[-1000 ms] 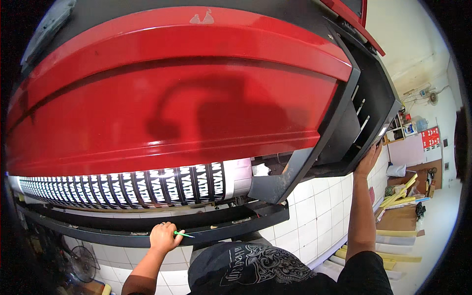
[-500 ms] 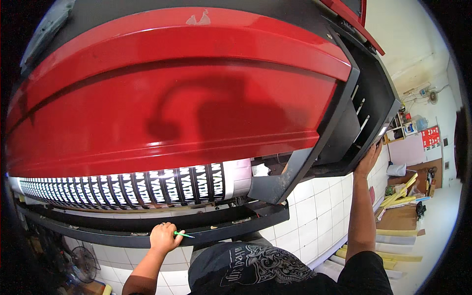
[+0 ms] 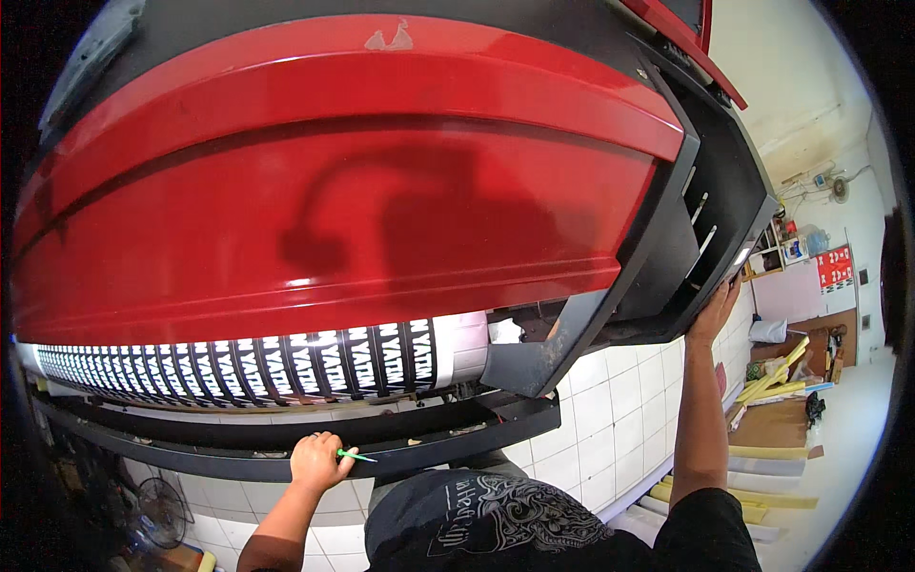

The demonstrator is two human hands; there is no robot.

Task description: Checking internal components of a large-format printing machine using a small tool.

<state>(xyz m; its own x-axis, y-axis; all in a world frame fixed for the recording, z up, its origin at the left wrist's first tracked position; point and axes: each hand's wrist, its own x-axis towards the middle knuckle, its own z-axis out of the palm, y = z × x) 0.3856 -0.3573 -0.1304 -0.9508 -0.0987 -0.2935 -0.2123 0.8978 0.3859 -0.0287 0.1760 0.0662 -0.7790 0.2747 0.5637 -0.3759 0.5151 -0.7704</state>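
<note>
My left hand (image 3: pixel 318 460) is closed round a slim green stick-like tool (image 3: pixel 351 455) with a pale pointed tip, whose exact kind I cannot make out. That hand rests at the black front rail (image 3: pixel 219 464) of a large-format printer. Above the rail runs a roll of black and white printed sheet (image 3: pixel 238 370), under the printer's curved red cover (image 3: pixel 457 210). My right hand (image 3: pixel 713 310) lies against the lower outer edge of the black end housing (image 3: pixel 729 191), its fingers stretched up along the side and partly hidden.
A grey bracket (image 3: pixel 553 348) juts down at the cover's right end. White floor tiles (image 3: pixel 610 419) show below. Cardboard (image 3: pixel 777 419) and yellow rolls (image 3: pixel 777 377) lie at the right, near a shelf (image 3: pixel 767 257). A fan (image 3: pixel 162 512) stands at the lower left.
</note>
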